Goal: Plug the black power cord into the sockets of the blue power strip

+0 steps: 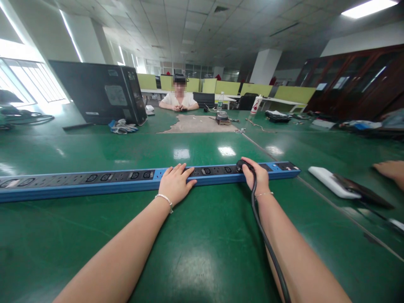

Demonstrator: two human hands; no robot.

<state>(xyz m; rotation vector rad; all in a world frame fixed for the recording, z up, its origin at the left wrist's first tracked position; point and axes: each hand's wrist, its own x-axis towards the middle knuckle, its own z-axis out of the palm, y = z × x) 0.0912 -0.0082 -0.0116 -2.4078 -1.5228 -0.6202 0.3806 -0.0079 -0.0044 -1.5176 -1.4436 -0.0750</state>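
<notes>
A long blue power strip [120, 189] with black sockets lies across the green table. My left hand [176, 183] rests flat on its middle, fingers spread. Toward the strip's right end, my right hand [260, 174] is closed around a black power plug [242, 164], held at the row of sockets. Whether the plug's pins sit in a socket is hidden. From the plug a black cord [263, 235] runs down along my right forearm and out of the bottom of the view.
A black computer case [104, 92] and gloves [123, 126] stand at the left. Right of the strip lie a white object [331, 182] and a dark flat object [362, 191]; another person's hand [391, 171] is beyond. A person [179, 101] sits opposite, near a bottle [220, 102].
</notes>
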